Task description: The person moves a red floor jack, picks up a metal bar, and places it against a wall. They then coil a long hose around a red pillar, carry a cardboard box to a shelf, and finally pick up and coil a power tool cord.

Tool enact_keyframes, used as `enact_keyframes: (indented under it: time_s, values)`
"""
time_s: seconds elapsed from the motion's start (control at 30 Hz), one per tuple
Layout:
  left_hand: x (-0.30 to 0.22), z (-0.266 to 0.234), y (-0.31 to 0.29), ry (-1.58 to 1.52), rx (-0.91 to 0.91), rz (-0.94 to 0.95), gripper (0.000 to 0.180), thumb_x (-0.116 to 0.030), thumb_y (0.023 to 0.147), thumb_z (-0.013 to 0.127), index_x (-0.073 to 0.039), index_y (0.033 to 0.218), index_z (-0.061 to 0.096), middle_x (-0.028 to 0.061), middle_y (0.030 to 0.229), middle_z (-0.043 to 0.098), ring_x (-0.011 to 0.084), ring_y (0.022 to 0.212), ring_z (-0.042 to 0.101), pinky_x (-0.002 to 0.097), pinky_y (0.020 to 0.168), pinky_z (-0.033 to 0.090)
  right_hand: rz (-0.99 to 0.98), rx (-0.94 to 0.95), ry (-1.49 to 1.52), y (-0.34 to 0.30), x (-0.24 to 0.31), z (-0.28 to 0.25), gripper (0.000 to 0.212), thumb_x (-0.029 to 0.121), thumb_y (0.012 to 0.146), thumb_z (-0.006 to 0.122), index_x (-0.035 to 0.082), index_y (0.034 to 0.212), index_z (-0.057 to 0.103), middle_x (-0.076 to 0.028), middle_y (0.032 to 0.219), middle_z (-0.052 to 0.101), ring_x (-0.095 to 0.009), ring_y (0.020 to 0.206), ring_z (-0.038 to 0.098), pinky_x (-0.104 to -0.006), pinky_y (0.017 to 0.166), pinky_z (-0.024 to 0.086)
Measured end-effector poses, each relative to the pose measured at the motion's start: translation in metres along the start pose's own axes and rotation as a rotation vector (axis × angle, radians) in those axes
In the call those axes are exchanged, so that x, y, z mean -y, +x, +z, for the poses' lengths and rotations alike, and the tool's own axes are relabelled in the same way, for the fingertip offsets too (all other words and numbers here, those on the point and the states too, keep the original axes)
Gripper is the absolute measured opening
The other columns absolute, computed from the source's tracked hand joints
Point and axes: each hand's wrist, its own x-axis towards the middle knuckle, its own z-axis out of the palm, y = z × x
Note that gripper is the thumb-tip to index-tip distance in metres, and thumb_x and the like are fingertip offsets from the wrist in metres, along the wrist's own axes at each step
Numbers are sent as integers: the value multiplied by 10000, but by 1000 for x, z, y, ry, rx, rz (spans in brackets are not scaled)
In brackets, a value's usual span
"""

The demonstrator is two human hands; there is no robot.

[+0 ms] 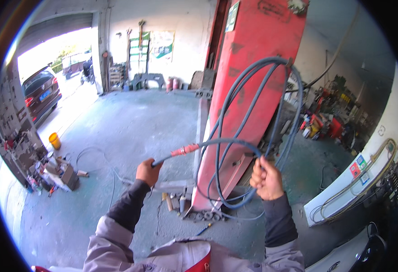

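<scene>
Now left hand [148,172] clasps blue hose [228,141] near red wrap [185,149], right hand [267,177] clenched round it too; loops [271,60] hang by red lift column [253,38].

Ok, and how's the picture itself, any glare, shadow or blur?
In the head view, daylight blows out the doorway; coloured flare streaks the upper-left rim; the clutter at right is dim; the fisheye lens leaves a black surround; the hose looks fairly sharp.

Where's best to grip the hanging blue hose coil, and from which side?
Probably the top of the blue hose coil, coming from the front: its strands gather closely there, before the red post, but spread into open loops below.
</scene>
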Motion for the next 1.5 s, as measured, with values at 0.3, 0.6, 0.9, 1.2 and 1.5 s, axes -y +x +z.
enact_keyframes:
  time_s: [0.3, 0.6, 0.9, 1.2, 1.5]
  values:
    - [-243, -24, 28, 268, 415, 748, 253, -316, 802, 709, -69, 812, 655, 169, 707, 659, 410, 693, 651, 504, 610, 507, -829, -169, -1879, -53, 51, 72, 878, 278, 781, 773, -57, 1462, 333, -278, 1258, 523, -426, 1182, 519, -471, 1028, 418]
    - [-165, 63, 42, 31, -318, 903, 217, -201, 804, 741, -75, 876, 580, 123, 692, 619, 352, 677, 616, 456, 613, 461, -307, -162, -698, -20, 174, -15, 168, 200, 914, 713, 101, 984, 597, 89, 653, 444, -4, 482, 368, -198, 411, 295]
    - [-206, 22, 50, -10, 314, 480, 405, -380, 895, 681, -5, 751, 637, 257, 714, 616, 455, 732, 625, 503, 634, 471, -1007, -368, -1930, 9, 122, 4, 709, 156, 798, 702, -70, 1395, 394, -261, 1254, 521, -415, 1146, 502, -502, 998, 393]
    - [-200, 26, 82, 38, -99, 626, 206, -179, 799, 728, -57, 839, 567, 147, 763, 645, 399, 747, 640, 489, 651, 488, -871, -198, -1614, 15, 167, 46, 342, 375, 903, 693, 49, 855, 600, -186, 700, 644, -392, 674, 665, -452, 574, 500]
    - [-142, 52, 77, -140, -193, 239, 430, -382, 961, 628, 21, 813, 621, 253, 597, 541, 471, 612, 563, 472, 532, 418, -717, -878, -1597, 105, 327, 15, 700, 589, 978, 408, -42, 917, 706, -299, 912, 672, -455, 948, 652, -502, 837, 490]
